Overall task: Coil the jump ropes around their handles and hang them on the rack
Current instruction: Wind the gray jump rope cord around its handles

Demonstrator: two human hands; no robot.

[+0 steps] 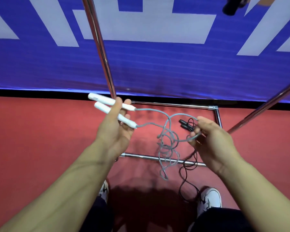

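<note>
An indoor sports hall: a red, rubber-like floor meets a blue banner with large pale lettering stretched along the court's edge. A chrome tube rack stands on the floor, jump ropes trailing over its base, beside a person's white trainers.

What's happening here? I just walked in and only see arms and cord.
A person is tidying jump ropes. The left hand grips both white handles side by side, while the right hand pinches the grey cord, which hangs loose and uncoiled. A black jump rope lies on the red floor inside the chrome rack's base. Nothing visibly hangs on the rack yet.
</note>
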